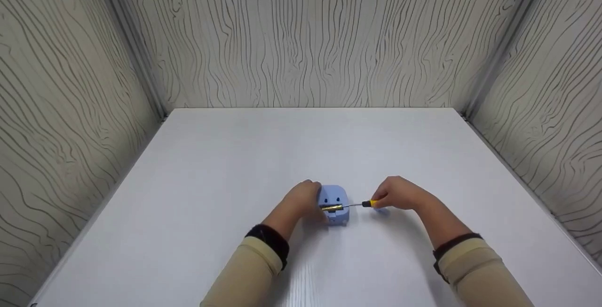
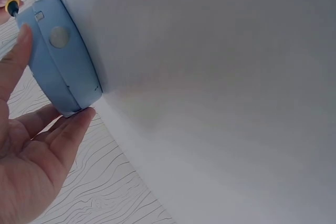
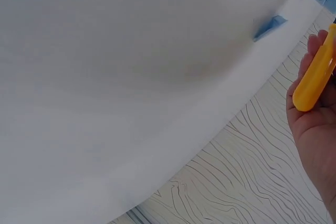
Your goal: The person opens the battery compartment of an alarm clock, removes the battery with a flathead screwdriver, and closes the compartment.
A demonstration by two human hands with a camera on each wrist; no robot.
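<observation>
In the head view a light-blue rounded plastic device lies on the white table with an open slot in its upturned face. A gold-and-black battery shows in that slot. My left hand grips the device from its left side, thumb on one edge and fingers on the opposite one, as the left wrist view shows. With my right hand I hold a screwdriver by its yellow-and-black handle. Its thin metal shaft points left, the tip right at the battery's right end.
A small blue plastic piece lies on the table below my right hand, partly hidden by it in the head view. Wood-patterned panels stand along the back and both sides of the table.
</observation>
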